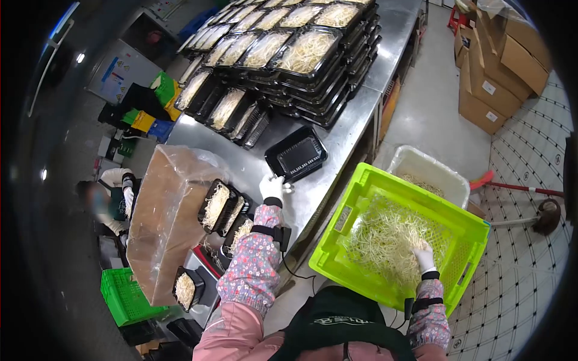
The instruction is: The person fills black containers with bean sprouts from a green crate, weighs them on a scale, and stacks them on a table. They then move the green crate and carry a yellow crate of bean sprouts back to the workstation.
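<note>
The left hand (pixel 273 188) is part-open, its fingers loosely spread at the near edge of an empty black tray (pixel 296 154); whether they touch it is unclear. The right hand (pixel 424 259) has its fingers among the sprouts (pixel 391 237); how far they are closed, and whether they have hold of any, cannot be told. Both hands wear white gloves.

The sprouts lie in a loose heap in a bright green crate (pixel 328 256), around the right hand's fingertips and spreading to its left. Just beyond the crate, partly behind it, is a whitish tub (pixel 460 180) with more sprouts inside.

The empty tray sits on the metal worktop (pixel 241 157), just ahead of the left hand. Farther ahead, filled trays (pixel 304 53) are stacked in many layers. To the left of that hand, several smaller filled trays (pixel 217 206) stand beside a large brown box (pixel 162 210) lined with clear plastic.

Well left, beyond the box, is another person (pixel 114 195). Far ahead and to the right of the right hand, cardboard boxes (pixel 494 87) stand on the floor (pixel 421 114).
</note>
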Demonstrator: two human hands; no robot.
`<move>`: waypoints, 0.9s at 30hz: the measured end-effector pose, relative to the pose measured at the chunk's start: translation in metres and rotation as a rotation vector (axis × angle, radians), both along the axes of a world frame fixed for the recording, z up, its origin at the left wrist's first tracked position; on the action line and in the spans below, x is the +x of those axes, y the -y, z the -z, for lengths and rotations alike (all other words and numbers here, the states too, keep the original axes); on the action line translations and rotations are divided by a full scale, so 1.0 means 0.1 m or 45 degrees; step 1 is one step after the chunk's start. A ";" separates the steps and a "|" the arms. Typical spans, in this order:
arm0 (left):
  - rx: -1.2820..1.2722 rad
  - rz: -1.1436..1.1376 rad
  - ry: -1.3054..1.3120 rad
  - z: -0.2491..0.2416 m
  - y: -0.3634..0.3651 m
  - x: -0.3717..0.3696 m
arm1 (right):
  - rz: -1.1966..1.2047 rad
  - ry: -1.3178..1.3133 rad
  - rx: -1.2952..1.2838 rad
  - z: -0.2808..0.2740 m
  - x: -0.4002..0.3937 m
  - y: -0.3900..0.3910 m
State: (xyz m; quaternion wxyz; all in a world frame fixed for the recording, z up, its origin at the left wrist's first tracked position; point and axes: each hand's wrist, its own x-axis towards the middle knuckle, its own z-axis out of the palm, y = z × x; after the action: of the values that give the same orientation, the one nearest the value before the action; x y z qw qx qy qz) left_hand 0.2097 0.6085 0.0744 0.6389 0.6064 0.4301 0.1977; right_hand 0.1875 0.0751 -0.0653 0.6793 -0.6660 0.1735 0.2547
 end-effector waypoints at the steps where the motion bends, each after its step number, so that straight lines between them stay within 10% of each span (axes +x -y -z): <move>1: 0.082 0.007 0.096 -0.07 0.09 -0.01 | 0.022 -0.001 -0.017 -0.18 0.03 0.01; 9: 0.194 0.786 -0.063 -0.33 1.65 -0.29 | -0.408 0.355 0.208 -2.44 0.49 -0.17; 16: -0.420 1.062 -0.091 0.07 2.68 -0.56 | -1.143 0.833 -0.622 -1.90 0.39 -0.67; 21: -0.454 0.952 -0.114 0.30 2.50 -0.78 | -0.511 0.746 -0.415 -2.15 0.23 -0.21; 27: -0.320 0.697 -0.020 0.72 2.06 -0.98 | 0.251 0.242 -0.164 -1.02 -0.03 0.56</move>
State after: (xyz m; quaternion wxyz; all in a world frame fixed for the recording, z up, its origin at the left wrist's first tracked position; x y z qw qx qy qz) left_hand 0.1113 0.4025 0.0021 0.7352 0.6174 0.2766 -0.0412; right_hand 0.1847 0.0188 0.0363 0.6702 -0.7091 0.1889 0.1109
